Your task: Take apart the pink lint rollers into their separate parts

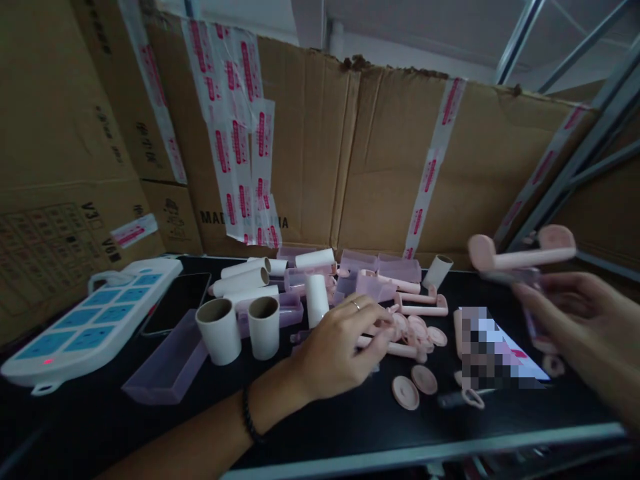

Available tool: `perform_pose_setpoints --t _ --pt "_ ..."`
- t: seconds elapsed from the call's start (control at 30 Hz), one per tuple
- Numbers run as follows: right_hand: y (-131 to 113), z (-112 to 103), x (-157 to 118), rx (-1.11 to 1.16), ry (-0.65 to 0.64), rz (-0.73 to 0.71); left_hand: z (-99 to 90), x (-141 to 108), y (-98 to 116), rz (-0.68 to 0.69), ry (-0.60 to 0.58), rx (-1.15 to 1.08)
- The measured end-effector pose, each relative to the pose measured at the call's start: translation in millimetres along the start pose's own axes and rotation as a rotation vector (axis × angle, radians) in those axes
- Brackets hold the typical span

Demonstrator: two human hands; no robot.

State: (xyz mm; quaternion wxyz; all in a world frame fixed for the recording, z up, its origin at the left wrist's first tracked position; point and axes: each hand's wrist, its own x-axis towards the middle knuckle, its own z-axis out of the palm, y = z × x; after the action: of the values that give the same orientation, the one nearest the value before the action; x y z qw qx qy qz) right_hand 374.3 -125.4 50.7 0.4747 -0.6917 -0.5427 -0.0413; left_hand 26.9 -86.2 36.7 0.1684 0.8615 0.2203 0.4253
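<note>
My left hand is low over a heap of small pink plastic parts, fingers curled and thumb close to the index finger; whatever is between the fingertips is hidden. Behind those fingers lies a pink rod, beside several pink discs. Two more discs, one of them a ridged pink disc, lie in front. Raised at the right, my right hand is blurred and closed on a pink plastic bar with rounded ends. Something dark and a purplish translucent piece show near its fingertips.
White cardboard tubes and translucent purple boxes cover the middle and left. A power strip and a phone lie far left. A cardboard wall closes the back. A partly blurred-out sheet lies right.
</note>
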Motion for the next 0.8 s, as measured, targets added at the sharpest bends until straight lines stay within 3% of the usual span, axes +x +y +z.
perform_pose_setpoints --t 0.03,0.13,0.23,0.33,0.43,0.5,0.57,0.63,0.7,0.8 --pt "-34.1 11.1 -15.7 0.138 -0.025 0.013 -0.6 1.4 3.1 -0.05 -0.008 -0.086" --pt "-115.0 51.9 -53.4 0.286 -0.049 -0.157 0.1 5.3 8.4 -0.207 -0.006 -0.342" --pt "-153.1 85.9 -77.0 0.338 -0.004 -0.23 3.8 7.8 7.4 -0.329 0.091 -0.604" --pt "-161.2 103.8 -92.2 0.413 -0.012 -0.27 4.4 9.5 6.5 -0.373 0.246 -0.668" --pt "-154.6 107.2 -100.2 0.527 -0.067 -0.342 -0.5 10.2 9.7 -0.302 0.345 -0.55" --pt "-147.1 102.7 -101.0 0.62 0.068 -0.316 -5.4 8.9 12.0 -0.243 0.373 -0.43" --pt "-141.1 92.9 -97.6 0.687 0.337 -0.316 -9.9 6.3 12.6 -0.186 0.366 -0.279" --pt "-139.3 79.1 -90.5 0.654 0.492 -0.437 -13.2 3.4 11.6 -0.122 0.308 -0.114" --pt "-141.9 64.2 -80.7 0.508 0.396 -0.605 -15.4 0.8 9.6 -0.041 0.226 0.045" --pt "-148.7 49.5 -66.7 0.286 0.039 -0.795 -17.9 -3.2 5.8 0.096 0.135 0.225"
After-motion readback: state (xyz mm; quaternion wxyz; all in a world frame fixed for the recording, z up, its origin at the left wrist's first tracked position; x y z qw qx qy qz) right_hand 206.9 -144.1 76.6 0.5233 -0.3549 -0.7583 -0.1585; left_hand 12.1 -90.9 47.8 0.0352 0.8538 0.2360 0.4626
